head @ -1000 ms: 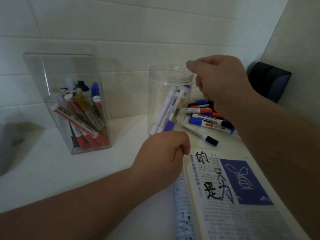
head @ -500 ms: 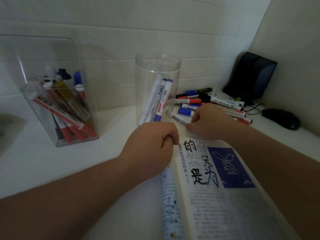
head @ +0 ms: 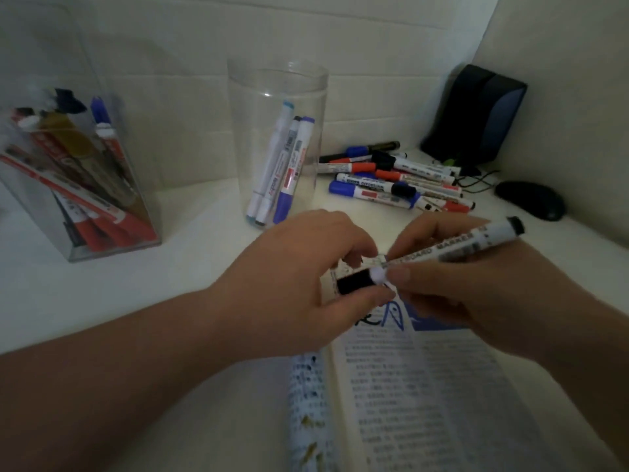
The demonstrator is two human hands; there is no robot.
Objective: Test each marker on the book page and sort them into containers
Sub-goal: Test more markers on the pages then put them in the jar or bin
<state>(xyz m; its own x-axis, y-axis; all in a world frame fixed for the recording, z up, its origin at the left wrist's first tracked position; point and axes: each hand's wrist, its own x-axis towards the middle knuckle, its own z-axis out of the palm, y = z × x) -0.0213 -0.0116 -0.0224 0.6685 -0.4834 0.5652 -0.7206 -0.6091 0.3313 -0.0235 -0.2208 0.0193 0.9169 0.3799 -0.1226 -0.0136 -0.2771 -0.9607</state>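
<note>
Nearest to us, under both wrists, lies the open book of printed text [head: 425, 386], its left side curled over on the white tabletop [head: 170, 267]. Just below our fingertips the page carries handwritten strokes [head: 384, 315] in black and blue, beside a blue picture block [head: 439, 321].

Above the top of that page our two hands meet. Our left hand [head: 299, 284] pinches the short black cap [head: 354, 284] between curled fingers and thumb. Our right hand [head: 476, 287] grips the white whiteboard marker with black lettering [head: 452, 247], fingers wrapped round its barrel. The marker slants up and away to the right, its black end sticking out past the hand. Its white nose sits right at the mouth of the cap. We cannot tell whether the two are joined or just parted.

Just beyond our left hand stands the clear round plastic jar [head: 277, 131], upright, with three capped markers [head: 282, 165] leaning inside it. Beyond our right hand, to the right of the jar, a heap of loose markers with blue, red and black caps [head: 391, 178] lies on the tabletop.

Well off to the left of our left hand stands the clear rectangular plastic box [head: 112, 212], crowded with leaning markers, many of them red. Past the heap, to the far right, a black computer mouse [head: 531, 199] rests on the tabletop. Behind it a dark blue-black case [head: 476, 114] stands against the wall.
</note>
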